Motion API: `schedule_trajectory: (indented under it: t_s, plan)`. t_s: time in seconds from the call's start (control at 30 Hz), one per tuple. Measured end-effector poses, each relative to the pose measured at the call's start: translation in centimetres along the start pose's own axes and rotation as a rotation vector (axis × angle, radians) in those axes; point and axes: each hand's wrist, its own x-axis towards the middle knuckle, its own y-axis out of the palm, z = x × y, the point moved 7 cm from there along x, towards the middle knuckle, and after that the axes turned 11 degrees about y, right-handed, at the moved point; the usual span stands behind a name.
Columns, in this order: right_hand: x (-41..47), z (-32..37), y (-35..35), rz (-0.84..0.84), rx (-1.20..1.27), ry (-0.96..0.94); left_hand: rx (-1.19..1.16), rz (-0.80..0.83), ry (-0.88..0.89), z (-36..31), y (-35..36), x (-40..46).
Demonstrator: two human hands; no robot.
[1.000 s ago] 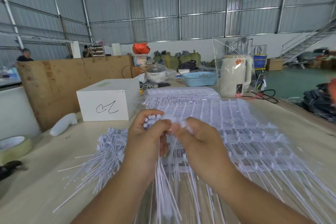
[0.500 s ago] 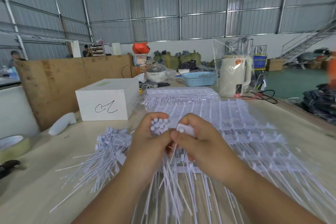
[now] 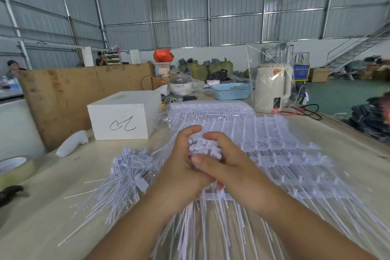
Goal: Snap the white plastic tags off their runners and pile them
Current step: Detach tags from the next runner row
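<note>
Both hands, left (image 3: 179,167) and right (image 3: 230,167), clutch a bunch of tags (image 3: 203,148) mid-bench (image 3: 42,213); loose tags (image 3: 126,175) lie left, runners (image 3: 285,154) right.

Two hands, left (image 3: 179,167) and right (image 3: 230,167), meet over the worktop (image 3: 42,217) in front of one white box (image 3: 124,119). Tags are too many to count: one loose pile (image 3: 118,179) in front of the box, one bundle (image 3: 203,149) gripped between the hands. One tape roll (image 3: 14,168) lies left of the box; one blue basket (image 3: 231,91) and one kettle (image 3: 272,88) stand behind it to the right.
</note>
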Motion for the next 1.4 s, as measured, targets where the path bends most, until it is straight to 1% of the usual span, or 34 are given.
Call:
schedule_trajectory:
  t_s: [0.1,0.13,0.23,0.3,0.43,0.57,0.67,0.77,0.87,1.0,1.1,1.27,1.4]
  plan:
    - [0.1,-0.2,0.5,0.035,0.132,0.048,0.052,0.037,0.019,0.1,0.2,0.0]
    - [0.1,0.1,0.5,0.035,0.179,0.031,0.054,0.035,0.027,0.1,0.2,0.0]
    - [-0.3,1.4,0.0,-0.021,0.195,-0.115,0.116,0.002,0.087,-0.6,-0.3,0.0]
    - [-0.6,1.8,-0.2,-0.061,0.19,-0.16,0.176,0.002,0.107,-1.1,-0.5,0.0]
    - [-0.6,1.7,-0.3,-0.118,0.127,-0.164,0.264,0.036,0.085,-0.8,-0.6,0.1]
    - [-0.7,1.5,-0.2,-0.199,0.038,-0.166,0.334,0.015,0.06,0.2,-1.3,0.4]
    - [-1.0,2.0,-0.1,-0.284,-0.07,-0.214,0.382,-0.002,0.081,0.4,-1.6,0.5]
    - [-0.9,2.1,-0.6,-0.325,-0.107,-0.219,0.371,0.009,0.093,0.2,-1.4,0.2]
    - [-0.5,1.6,-1.2,-0.313,-0.055,-0.167,0.348,0.058,0.111,0.1,-0.9,0.0]
    - [0.0,0.7,-1.4,-0.267,0.022,-0.073,0.353,0.048,0.156,-0.3,-1.0,0.0]
    - [0.3,0.1,-1.4,-0.216,0.058,-0.024,0.335,0.076,0.171,-0.3,-0.7,0.1]
    - [0.4,-0.2,-0.9,-0.085,0.179,-0.025,0.286,0.135,0.17,-0.2,-0.1,-0.1]
    - [0.3,0.1,-0.7,-0.089,0.183,-0.068,0.288,0.143,0.172,0.0,-0.4,-0.1]
